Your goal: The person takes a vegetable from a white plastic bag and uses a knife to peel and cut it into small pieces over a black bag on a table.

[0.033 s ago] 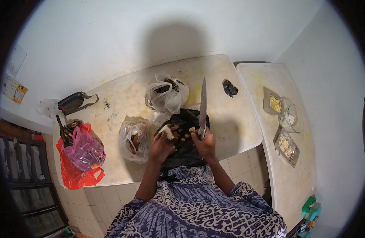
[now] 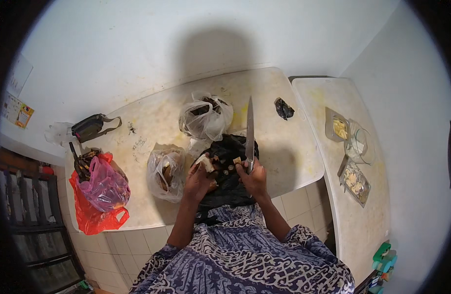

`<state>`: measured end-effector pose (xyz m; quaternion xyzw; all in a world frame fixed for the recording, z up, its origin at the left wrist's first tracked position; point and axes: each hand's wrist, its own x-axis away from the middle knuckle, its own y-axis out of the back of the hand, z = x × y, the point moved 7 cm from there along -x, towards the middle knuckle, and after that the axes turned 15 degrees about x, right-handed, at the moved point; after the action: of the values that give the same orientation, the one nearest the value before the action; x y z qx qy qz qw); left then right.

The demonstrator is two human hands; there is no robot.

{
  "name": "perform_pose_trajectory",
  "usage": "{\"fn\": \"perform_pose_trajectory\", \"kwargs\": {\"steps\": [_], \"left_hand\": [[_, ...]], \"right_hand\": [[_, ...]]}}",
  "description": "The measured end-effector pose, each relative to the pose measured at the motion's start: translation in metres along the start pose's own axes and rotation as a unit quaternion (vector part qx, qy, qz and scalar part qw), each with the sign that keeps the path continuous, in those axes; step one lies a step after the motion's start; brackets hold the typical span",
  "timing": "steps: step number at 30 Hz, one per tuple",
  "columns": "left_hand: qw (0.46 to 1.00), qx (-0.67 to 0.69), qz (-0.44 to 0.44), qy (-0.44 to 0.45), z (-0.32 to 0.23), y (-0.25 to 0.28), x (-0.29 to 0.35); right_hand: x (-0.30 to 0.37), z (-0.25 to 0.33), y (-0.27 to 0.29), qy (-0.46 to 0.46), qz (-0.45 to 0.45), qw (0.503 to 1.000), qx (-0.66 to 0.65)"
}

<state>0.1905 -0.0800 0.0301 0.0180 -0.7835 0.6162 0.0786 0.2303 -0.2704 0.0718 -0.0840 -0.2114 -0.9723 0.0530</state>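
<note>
My left hand (image 2: 198, 183) is closed around a pale chunk with brown skin (image 2: 204, 161), whose kind I cannot make out. In my right hand (image 2: 255, 180) is a long kitchen knife (image 2: 250, 128), its blade pointing away from me. A small light-brown piece (image 2: 237, 160) shows at the thumb of that hand. Beneath both hands lies a black plastic bag (image 2: 225, 193) with several small brown and pale pieces (image 2: 225, 171) on it. The fingers partly hide the chunk and the knife's handle.
Clear plastic bags with contents (image 2: 206, 120) (image 2: 165, 174) stand beyond and left of my hands. Farther left are a red bag (image 2: 93, 223), a purple bag (image 2: 103, 188) and a dark pouch (image 2: 89, 128). Containers of pale pieces (image 2: 337, 128) (image 2: 357, 183) and a glass bowl (image 2: 365, 144) occupy the right table.
The knife's blade has tilted very slightly to the left. Both hands keep their grips, and the other things have not moved.
</note>
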Motion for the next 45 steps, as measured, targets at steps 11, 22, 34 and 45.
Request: {"fn": "perform_pose_trajectory", "kwargs": {"steps": [11,22,34,45], "left_hand": [[0.99,-0.114,0.011,-0.087,-0.01,-0.029,0.008],[0.967,-0.203,-0.058,-0.144,-0.019,-0.05,0.02],[0.966,-0.215,-0.009,-0.145,-0.02,-0.056,0.02],[0.964,-0.235,-0.021,-0.12,-0.015,-0.051,0.019]], "right_hand": [[0.021,0.015,-0.018,0.124,0.06,0.984,0.116],[0.047,0.064,-0.012,0.271,0.06,0.94,0.2],[0.051,0.072,-0.009,0.251,0.127,0.938,0.205],[0.052,0.077,-0.009,0.254,0.116,0.94,0.195]]}}
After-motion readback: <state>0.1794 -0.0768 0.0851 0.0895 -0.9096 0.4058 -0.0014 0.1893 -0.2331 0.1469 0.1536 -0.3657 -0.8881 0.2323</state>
